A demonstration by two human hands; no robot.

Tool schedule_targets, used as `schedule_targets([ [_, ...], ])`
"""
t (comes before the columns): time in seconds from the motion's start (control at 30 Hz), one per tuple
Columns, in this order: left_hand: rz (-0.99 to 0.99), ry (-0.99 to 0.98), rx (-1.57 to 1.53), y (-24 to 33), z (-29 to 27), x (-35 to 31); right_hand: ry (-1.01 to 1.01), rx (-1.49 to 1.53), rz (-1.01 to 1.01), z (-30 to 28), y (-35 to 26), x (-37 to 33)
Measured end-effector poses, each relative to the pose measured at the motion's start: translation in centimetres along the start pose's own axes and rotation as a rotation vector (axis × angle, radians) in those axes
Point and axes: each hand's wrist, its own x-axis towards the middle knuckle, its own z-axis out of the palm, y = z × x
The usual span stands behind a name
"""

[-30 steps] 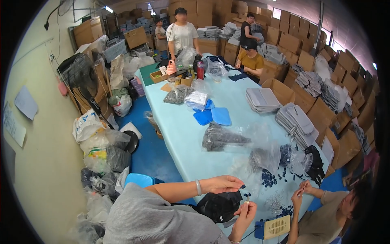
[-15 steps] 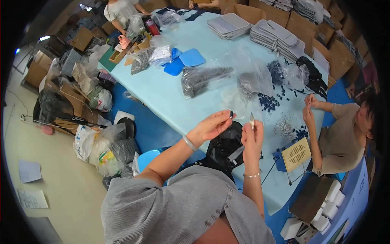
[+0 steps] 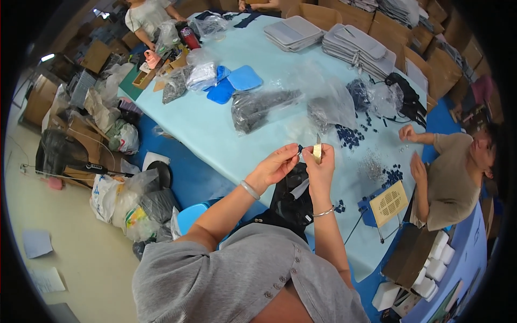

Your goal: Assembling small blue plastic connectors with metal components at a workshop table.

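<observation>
My left hand (image 3: pixel 273 168) pinches a small dark blue piece (image 3: pixel 300 149) between thumb and fingertips. Closed around a utility knife (image 3: pixel 318 152), my right hand (image 3: pixel 321 171) holds it with the blade pointing up and away from me. Both hands are close together over the near edge of the table, the knife just right of the piece. A black bag-like thing (image 3: pixel 291 202) lies beneath them by my lap. Beyond my right hand, many similar dark blue pieces (image 3: pixel 350 135) are scattered next to a spread of tiny clear bits (image 3: pixel 371 166).
Plastic bags of dark parts (image 3: pixel 258 107) cover the middle of the pale blue table (image 3: pixel 199 129). Grey panels (image 3: pixel 293 33) are stacked at the far side. A co-worker (image 3: pixel 449 177) sits at the right, behind a cream-coloured device (image 3: pixel 389 204). Bagged goods (image 3: pixel 137 204) crowd the floor at left.
My hands have come together, the right one moving left and bringing the knife beside the blue piece. The co-worker's hands have moved apart. The whole view has shifted slightly.
</observation>
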Motion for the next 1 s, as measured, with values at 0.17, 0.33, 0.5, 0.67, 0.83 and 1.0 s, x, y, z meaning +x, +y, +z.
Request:
schedule_targets([
  [0.17,0.134,0.079,0.142,2.0,-0.9,-0.6,-0.030,-0.064,0.018,2.2,1.7,1.7],
  [0.33,0.280,0.214,0.141,4.8,-1.7,-2.3,-0.087,-0.006,0.070,5.7,3.2,2.3],
  [0.5,0.488,0.372,0.510,11.7,-5.3,-4.2,-0.070,-0.143,0.132,5.3,5.0,2.4],
  [0.67,0.653,0.495,0.818,18.7,-8.4,-3.8,-0.099,-0.065,0.224,5.1,5.3,2.0],
  [0.83,0.773,0.554,0.914,21.3,-10.1,-1.3,-0.114,-0.074,0.260,5.4,6.0,2.8],
  [1.0,0.852,0.500,0.715,21.5,-10.2,-1.8,-0.167,-0.063,0.225,7.4,6.2,4.1],
])
